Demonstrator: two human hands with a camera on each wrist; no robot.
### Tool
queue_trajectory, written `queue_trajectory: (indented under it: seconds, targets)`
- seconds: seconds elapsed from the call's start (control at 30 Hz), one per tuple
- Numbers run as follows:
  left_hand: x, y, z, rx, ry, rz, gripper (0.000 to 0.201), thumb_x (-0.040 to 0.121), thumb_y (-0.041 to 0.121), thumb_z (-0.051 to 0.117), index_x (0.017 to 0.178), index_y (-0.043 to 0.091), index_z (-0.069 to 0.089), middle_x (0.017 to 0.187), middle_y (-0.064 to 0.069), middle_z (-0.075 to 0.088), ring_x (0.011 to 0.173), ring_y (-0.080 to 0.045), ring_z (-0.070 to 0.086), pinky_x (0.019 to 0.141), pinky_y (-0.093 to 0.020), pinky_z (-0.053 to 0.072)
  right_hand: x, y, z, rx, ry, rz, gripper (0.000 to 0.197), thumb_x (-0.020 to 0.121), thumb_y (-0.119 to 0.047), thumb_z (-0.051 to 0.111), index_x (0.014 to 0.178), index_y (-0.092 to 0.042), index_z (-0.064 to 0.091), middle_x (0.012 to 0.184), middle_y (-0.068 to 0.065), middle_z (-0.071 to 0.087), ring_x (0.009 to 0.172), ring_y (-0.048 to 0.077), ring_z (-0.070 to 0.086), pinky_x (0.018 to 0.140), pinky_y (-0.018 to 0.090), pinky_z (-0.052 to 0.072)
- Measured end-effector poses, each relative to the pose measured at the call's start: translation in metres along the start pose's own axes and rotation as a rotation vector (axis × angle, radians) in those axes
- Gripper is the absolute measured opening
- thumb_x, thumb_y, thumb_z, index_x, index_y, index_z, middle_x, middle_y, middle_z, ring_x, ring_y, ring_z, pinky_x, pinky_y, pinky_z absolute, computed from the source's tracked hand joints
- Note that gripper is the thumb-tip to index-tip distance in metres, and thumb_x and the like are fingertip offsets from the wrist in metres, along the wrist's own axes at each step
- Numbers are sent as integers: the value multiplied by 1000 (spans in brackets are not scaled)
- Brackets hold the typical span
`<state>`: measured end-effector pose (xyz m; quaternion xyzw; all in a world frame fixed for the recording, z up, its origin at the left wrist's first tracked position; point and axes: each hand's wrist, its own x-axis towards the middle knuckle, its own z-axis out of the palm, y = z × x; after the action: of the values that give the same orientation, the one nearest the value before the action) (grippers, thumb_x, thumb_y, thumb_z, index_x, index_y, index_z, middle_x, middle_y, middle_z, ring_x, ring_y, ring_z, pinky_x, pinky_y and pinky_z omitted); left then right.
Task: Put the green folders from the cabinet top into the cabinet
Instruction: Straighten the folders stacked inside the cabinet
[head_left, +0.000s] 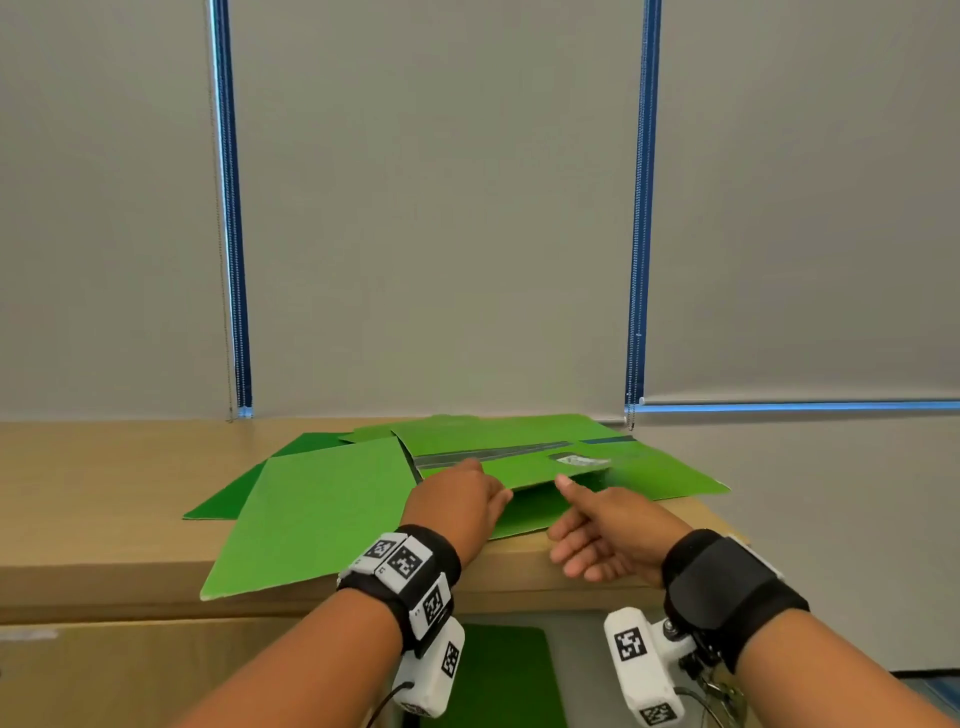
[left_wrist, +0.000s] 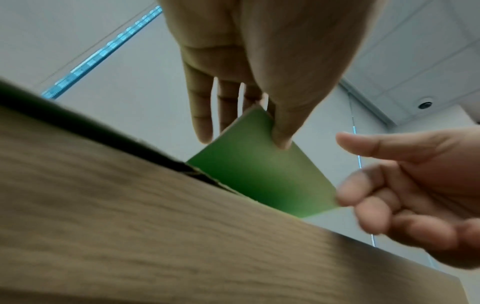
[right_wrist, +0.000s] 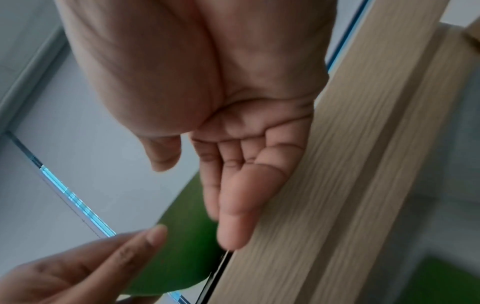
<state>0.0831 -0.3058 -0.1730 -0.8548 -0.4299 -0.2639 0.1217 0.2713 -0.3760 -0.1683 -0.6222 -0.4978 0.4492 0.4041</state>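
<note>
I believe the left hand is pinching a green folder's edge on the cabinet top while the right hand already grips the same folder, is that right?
Not quite: the right hand grips nothing; it hovers open beside the folder, as the head view shows. The left hand does pinch its edge on the cabinet top.

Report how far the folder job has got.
Done: at least one green folder seems to lie already in the cabinet below the top. In hand: the left hand pinches the edge of a top folder, lifting it; the right hand is open beside it, holding nothing. Left: several folders, including a large one overhanging the front edge, lie on the cabinet top.
</note>
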Motion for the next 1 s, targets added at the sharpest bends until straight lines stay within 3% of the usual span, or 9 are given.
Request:
queue_trajectory:
  seconds: [0.13,0.23,0.43,0.63,0.73,0.8,0.87,0.93,1.0]
  targets:
    - [-11,12,-7,-45,162,81,40,99,49,33,103,29,67,91,9,54,80,-13,56,68,-31,50,13,-2,6,471,39,-111,38,90,-50,58,111,-19,52,111,18,64,98,32,67,73,40,59]
    - [-21,24,-11,-98,114,151,50,95,62,27,109,35,66,94,11,53,85,-9,52,72,-31,50,15,-12,7,722,112,-236,8,94,-8,52,96,-2,58,86,17,65,79,29,66,64,40,57]
    - [-10,3,-29,-558,289,-51,60,95,59,29,130,19,55,126,1,52,119,-12,48,102,-26,37,16,-12,-2,795,155,-351,46,84,14,40,126,2,55,123,22,64,114,43,59,99,62,43]
    - [12,-19,-57,-719,402,-249,52,102,37,34,149,15,29,156,-2,28,144,-12,22,118,-26,13,4,-11,-13,813,173,-444,47,77,16,39,118,3,56,122,24,64,114,45,59,96,64,44]
    - [13,-23,-61,-803,444,-272,55,102,39,34,152,18,23,158,1,24,145,-11,20,120,-31,14,0,-13,-17,775,196,-456,50,66,11,50,113,-7,54,129,33,53,118,49,53,96,68,42]
    - [10,-22,-62,-843,482,-258,55,100,46,33,149,21,30,152,2,36,140,-14,32,117,-36,25,-2,-14,-19,750,188,-480,51,61,9,51,110,-6,53,128,34,54,119,49,53,96,69,41]
    - [4,-19,-64,-833,545,-220,42,99,45,33,129,21,50,121,0,61,112,-18,54,97,-37,43,-7,-16,-21,710,205,-518,50,61,7,51,110,-1,54,123,29,58,120,47,52,98,67,41]
    - [-3,-15,-65,-836,635,-191,23,102,33,36,104,18,55,82,-1,56,75,-16,50,71,-35,43,-10,-20,-25,661,251,-572,58,66,7,53,123,-2,50,125,21,60,119,41,53,100,59,43]
    - [-10,-11,-68,-875,677,-187,20,103,26,38,93,15,52,70,0,44,61,-11,37,59,-32,36,-18,-24,-28,627,313,-621,60,75,12,48,131,-12,45,125,10,61,112,30,57,94,47,48]
